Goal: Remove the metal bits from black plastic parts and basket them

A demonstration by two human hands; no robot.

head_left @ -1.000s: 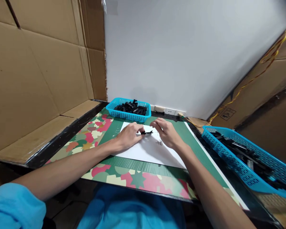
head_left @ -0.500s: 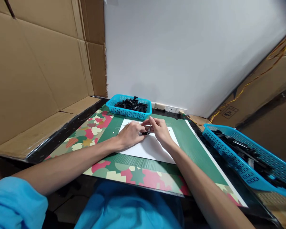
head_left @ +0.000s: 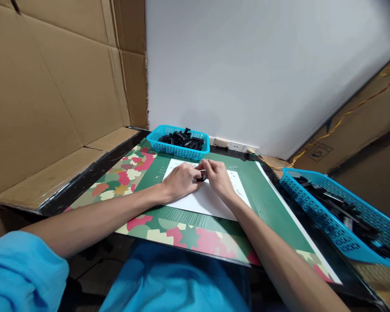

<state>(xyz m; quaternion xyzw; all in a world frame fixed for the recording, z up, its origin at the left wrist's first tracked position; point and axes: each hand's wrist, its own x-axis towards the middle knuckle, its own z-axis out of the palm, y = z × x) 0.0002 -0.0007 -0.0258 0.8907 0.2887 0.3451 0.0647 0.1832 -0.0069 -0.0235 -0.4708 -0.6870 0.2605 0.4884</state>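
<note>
White paper (head_left: 201,203) is our landmark, and the black part (head_left: 200,179) is just above it, toward its far side, between our two hands. Our left hand (head_left: 181,180) has its fingers narrow, holding this part; our right hand (head_left: 217,177) also has narrow fingers, which seem to pinch a thin shiny piece (head_left: 205,174), but its lower end is hidden and we cannot tell exactly how it meets the part. We think the part could turn or slip if the left pinch is weak while the right presses. Also, a wrist dragging over the paper could scatter the tiny dark bits (head_left: 238,185) near its right edge. Beyond the paper's far edge, the small basket (head_left: 178,150) limits reaching forward. To the right of the paper, the green mat (head_left: 269,199) gives more room, before the large basket (head_left: 325,223). On the paper's near side, only a mat strip separates it from the table edge.
</note>
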